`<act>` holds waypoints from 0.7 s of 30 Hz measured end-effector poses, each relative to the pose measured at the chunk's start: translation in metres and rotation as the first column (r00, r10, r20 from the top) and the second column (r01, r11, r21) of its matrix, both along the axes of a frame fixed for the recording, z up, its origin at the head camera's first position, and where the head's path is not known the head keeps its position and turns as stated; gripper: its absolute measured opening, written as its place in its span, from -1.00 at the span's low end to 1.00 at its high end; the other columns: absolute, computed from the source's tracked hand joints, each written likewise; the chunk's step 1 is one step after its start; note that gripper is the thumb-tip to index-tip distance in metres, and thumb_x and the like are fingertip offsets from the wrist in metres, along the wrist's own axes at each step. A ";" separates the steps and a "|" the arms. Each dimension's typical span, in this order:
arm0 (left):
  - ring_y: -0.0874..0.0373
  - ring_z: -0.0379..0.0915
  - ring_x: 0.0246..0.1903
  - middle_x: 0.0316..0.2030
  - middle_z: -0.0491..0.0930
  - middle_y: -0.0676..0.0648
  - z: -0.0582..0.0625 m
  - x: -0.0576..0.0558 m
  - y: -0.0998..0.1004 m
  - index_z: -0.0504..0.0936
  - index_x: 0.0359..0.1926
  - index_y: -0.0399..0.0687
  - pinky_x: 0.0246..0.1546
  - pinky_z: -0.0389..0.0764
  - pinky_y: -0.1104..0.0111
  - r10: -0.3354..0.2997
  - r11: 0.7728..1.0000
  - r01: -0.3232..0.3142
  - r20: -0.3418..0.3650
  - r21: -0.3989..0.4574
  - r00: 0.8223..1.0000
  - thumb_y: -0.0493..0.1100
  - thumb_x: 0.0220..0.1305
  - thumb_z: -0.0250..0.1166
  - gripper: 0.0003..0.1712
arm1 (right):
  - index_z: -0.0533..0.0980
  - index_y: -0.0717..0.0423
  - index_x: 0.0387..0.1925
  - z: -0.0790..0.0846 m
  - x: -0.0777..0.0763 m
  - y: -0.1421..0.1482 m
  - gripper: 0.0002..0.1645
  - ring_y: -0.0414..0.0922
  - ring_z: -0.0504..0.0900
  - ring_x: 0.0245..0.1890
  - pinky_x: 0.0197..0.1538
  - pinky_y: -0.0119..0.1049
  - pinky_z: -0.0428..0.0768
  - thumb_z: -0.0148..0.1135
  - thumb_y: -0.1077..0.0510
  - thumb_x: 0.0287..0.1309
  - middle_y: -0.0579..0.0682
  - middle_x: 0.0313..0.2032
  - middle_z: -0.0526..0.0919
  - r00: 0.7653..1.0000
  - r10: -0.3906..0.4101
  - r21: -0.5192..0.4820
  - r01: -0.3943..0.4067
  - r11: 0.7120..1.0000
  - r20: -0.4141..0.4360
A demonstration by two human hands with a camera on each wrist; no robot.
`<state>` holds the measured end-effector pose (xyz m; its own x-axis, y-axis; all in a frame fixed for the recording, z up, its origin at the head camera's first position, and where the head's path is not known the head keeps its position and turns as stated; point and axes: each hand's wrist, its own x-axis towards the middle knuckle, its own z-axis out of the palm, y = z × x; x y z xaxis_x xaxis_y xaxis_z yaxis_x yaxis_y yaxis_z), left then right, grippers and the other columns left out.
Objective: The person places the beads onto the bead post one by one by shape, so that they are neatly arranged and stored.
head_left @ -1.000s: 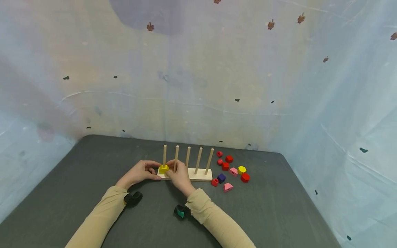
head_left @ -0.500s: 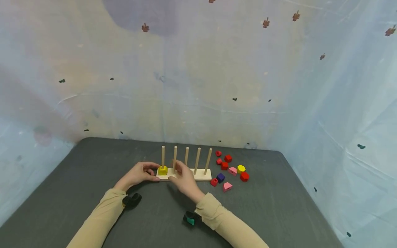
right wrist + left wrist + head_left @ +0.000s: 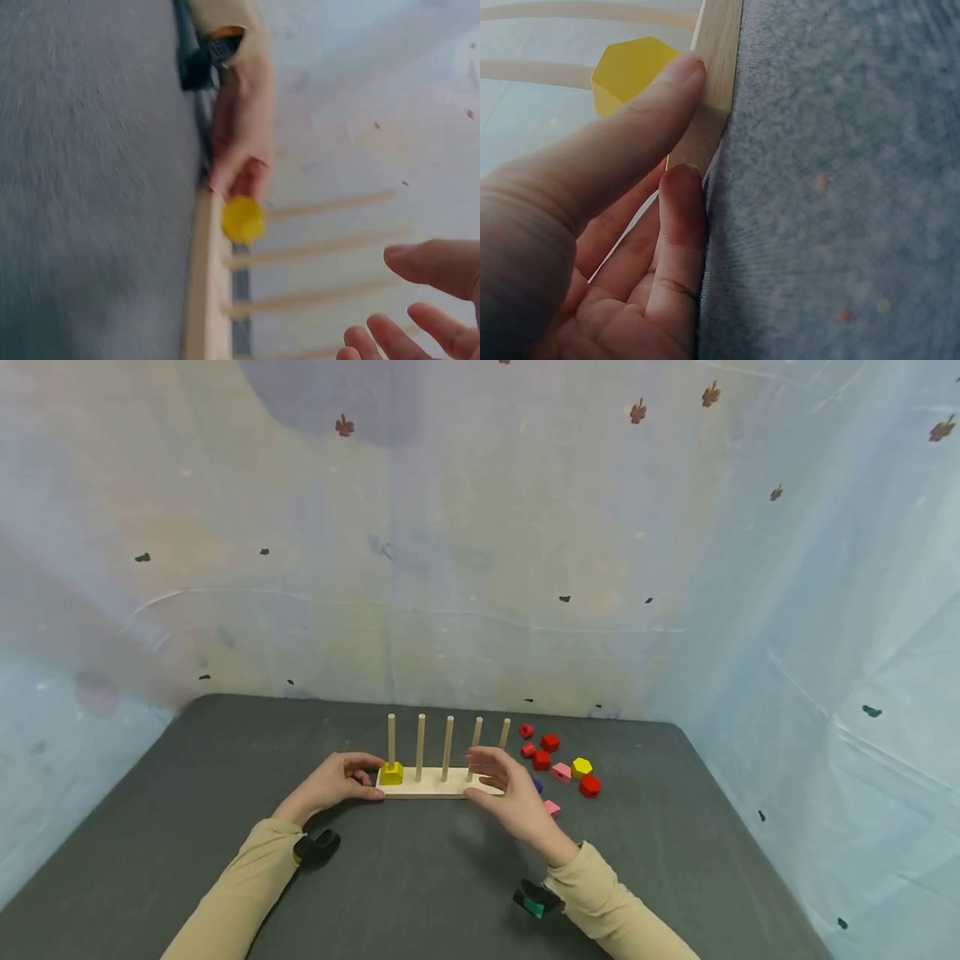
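A pale wooden peg stand [image 3: 433, 783] with several upright pegs rests on the dark table. On its leftmost peg, down at the base, sits a yellow hexagonal block [image 3: 391, 774]. The left hand [image 3: 337, 778] grips the stand's left end; in the left wrist view the thumb [image 3: 652, 112] lies along the front edge, beside the yellow block. Over the stand's right part hovers the right hand [image 3: 517, 793], its fingers loosely curved and holding nothing. It hides the feet of the right pegs. The right wrist view shows its thumb and fingers [image 3: 431, 262] apart.
Right of the stand lie loose blocks: several red ones [image 3: 590, 787], a yellow hexagon [image 3: 582, 767] and a pink block [image 3: 561, 772]. Another pink block [image 3: 552, 808] and a dark blue block [image 3: 537, 786] are partly behind the right hand. A patterned sheet [image 3: 480, 568] hangs behind the table.
The right hand has let go of the yellow hexagonal block on the leftmost peg and moved right, along the stand toward the loose blocks. The left hand keeps its grip.
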<state>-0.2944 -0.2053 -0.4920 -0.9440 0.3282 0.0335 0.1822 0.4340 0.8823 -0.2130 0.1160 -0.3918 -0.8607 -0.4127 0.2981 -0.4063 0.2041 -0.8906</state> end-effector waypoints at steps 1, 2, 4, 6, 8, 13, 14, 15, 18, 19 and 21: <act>0.07 0.51 -0.40 -0.38 0.61 -0.06 0.000 0.000 0.000 0.51 0.16 -0.29 -0.24 0.51 0.32 0.004 1.000 -0.004 0.004 0.002 1.000 -0.13 -0.07 0.55 -0.26 | 0.33 0.31 0.23 -0.001 -0.001 0.007 -0.38 0.20 0.42 0.17 0.21 0.09 0.37 0.28 0.40 0.13 0.28 0.17 0.44 1.000 -0.008 -0.005 0.008 1.000 -0.005; 0.07 0.51 -0.40 -0.38 0.61 -0.06 0.001 0.001 0.000 0.52 0.16 -0.28 -0.24 0.52 0.32 0.011 1.000 -0.011 0.011 0.003 1.000 -0.13 -0.08 0.55 -0.26 | 0.34 0.29 0.23 -0.002 -0.004 0.014 -0.39 0.19 0.42 0.17 0.22 0.10 0.36 0.29 0.39 0.14 0.26 0.17 0.44 1.000 -0.015 -0.014 0.015 1.000 -0.010; 0.07 0.51 -0.39 -0.37 0.61 -0.06 0.001 0.002 0.000 0.52 0.16 -0.28 -0.24 0.52 0.32 0.013 1.000 -0.013 0.016 0.005 1.000 -0.13 -0.09 0.55 -0.25 | 0.34 0.27 0.23 -0.005 -0.008 0.029 -0.38 0.17 0.42 0.18 0.22 0.10 0.36 0.30 0.36 0.14 0.23 0.18 0.44 0.999 -0.033 -0.019 0.033 0.999 -0.030; 0.07 0.51 -0.39 -0.37 0.61 -0.06 0.002 0.002 0.001 0.52 0.16 -0.28 -0.25 0.52 0.32 0.012 1.000 -0.012 0.018 0.008 1.000 -0.13 -0.09 0.56 -0.25 | 0.35 0.20 0.24 -0.009 -0.014 0.045 -0.37 0.13 0.43 0.18 0.22 0.09 0.36 0.32 0.31 0.14 0.20 0.18 0.45 0.998 -0.051 -0.019 0.050 0.999 -0.047; 0.07 0.51 -0.38 -0.37 0.61 -0.06 0.002 0.002 0.000 0.51 0.16 -0.28 -0.24 0.52 0.31 0.006 1.000 -0.006 0.015 0.006 1.000 -0.13 -0.09 0.56 -0.24 | 0.35 0.16 0.24 -0.011 -0.018 0.060 -0.35 0.10 0.45 0.17 0.21 0.08 0.38 0.35 0.27 0.13 0.19 0.17 0.46 0.995 -0.074 -0.012 0.074 0.997 -0.071; 0.05 0.50 -0.40 -0.39 0.61 -0.06 0.002 0.000 0.000 0.51 0.16 -0.28 -0.24 0.51 0.28 -0.009 1.000 0.009 -0.003 0.012 1.000 -0.13 -0.08 0.55 -0.25 | 0.35 0.16 0.24 0.000 -0.023 0.092 -0.36 0.15 0.46 0.13 0.17 0.13 0.40 0.34 0.28 0.13 0.19 0.12 0.50 0.980 -0.151 0.027 0.155 0.987 -0.133; 0.05 0.50 -0.40 -0.39 0.61 -0.06 0.002 0.000 -0.001 0.51 0.16 -0.27 -0.24 0.51 0.28 -0.010 1.000 0.010 -0.006 0.014 1.000 -0.14 -0.07 0.55 -0.26 | 0.34 0.18 0.25 0.002 -0.025 0.097 -0.36 0.17 0.46 0.13 0.17 0.16 0.39 0.33 0.30 0.14 0.20 0.11 0.50 0.977 -0.161 0.034 0.167 0.985 -0.142; 0.05 0.51 -0.40 -0.39 0.61 -0.06 0.002 -0.001 -0.001 0.52 0.16 -0.27 -0.24 0.51 0.28 -0.009 1.000 0.009 -0.006 0.017 1.000 -0.14 -0.07 0.55 -0.26 | 0.34 0.19 0.25 0.004 -0.027 0.104 -0.36 0.21 0.44 0.13 0.17 0.18 0.37 0.32 0.32 0.14 0.22 0.11 0.49 0.975 -0.167 0.038 0.174 0.984 -0.146; 0.06 0.51 -0.40 -0.39 0.61 -0.06 0.002 0.000 -0.001 0.51 0.16 -0.28 -0.23 0.51 0.28 -0.009 1.000 0.009 -0.004 0.017 1.000 -0.14 -0.07 0.55 -0.26 | 0.32 0.23 0.25 -0.001 -0.039 0.125 -0.36 0.24 0.43 0.13 0.16 0.17 0.38 0.31 0.33 0.15 0.26 0.12 0.48 0.969 -0.184 0.067 0.197 0.978 -0.166; 0.06 0.51 -0.39 -0.38 0.61 -0.05 0.001 0.001 -0.001 0.51 0.16 -0.28 -0.23 0.51 0.28 -0.008 1.000 0.008 -0.001 0.018 1.000 -0.14 -0.07 0.55 -0.26 | 0.32 0.23 0.26 -0.005 -0.044 0.133 -0.36 0.22 0.43 0.14 0.16 0.14 0.40 0.31 0.31 0.16 0.25 0.13 0.48 0.967 -0.188 0.078 0.203 0.976 -0.172; 0.05 0.51 -0.39 -0.38 0.61 -0.05 0.001 0.003 -0.001 0.51 0.16 -0.28 -0.23 0.51 0.27 -0.005 1.000 0.005 0.002 0.022 1.000 -0.14 -0.08 0.55 -0.26 | 0.33 0.20 0.26 -0.015 -0.055 0.149 -0.37 0.18 0.45 0.13 0.15 -0.02 0.45 0.31 0.28 0.17 0.24 0.13 0.48 0.964 -0.201 0.100 0.220 0.970 -0.175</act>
<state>-0.2918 -0.2068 -0.4907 -0.9424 0.3321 0.0388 0.1824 0.4132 0.8922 -0.2683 0.2655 -0.4066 -0.8758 -0.2680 0.4015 -0.4802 0.3994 -0.7809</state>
